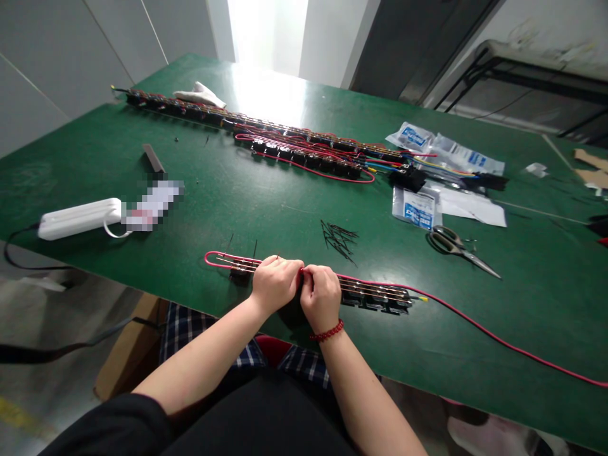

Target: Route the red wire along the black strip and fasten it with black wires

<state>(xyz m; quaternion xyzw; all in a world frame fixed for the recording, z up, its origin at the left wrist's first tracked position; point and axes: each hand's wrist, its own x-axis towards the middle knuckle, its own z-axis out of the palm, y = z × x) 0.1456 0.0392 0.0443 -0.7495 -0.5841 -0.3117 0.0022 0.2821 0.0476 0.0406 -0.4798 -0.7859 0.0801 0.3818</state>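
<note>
A narrow black strip of terminal-like blocks with bare rods [375, 292] lies along the near edge of the table. A red wire [456, 308] runs along it, loops back at the left end and trails off to the right. My left hand [278, 280] is closed over the middle of the strip. Right beside it, my right hand [322, 294] is closed too, thumbs nearly touching. A bit of red wire shows between the fingertips; anything else they pinch is hidden. Two thin black ties [255, 247] stick up from the strip's left part.
Behind my hands lies a pile of thin black ties [338, 239]. Scissors [463, 251] rest at the right, near plastic bags [418, 208]. A longer wired strip [190, 113] crosses the back. A white corded device [80, 218] sits left.
</note>
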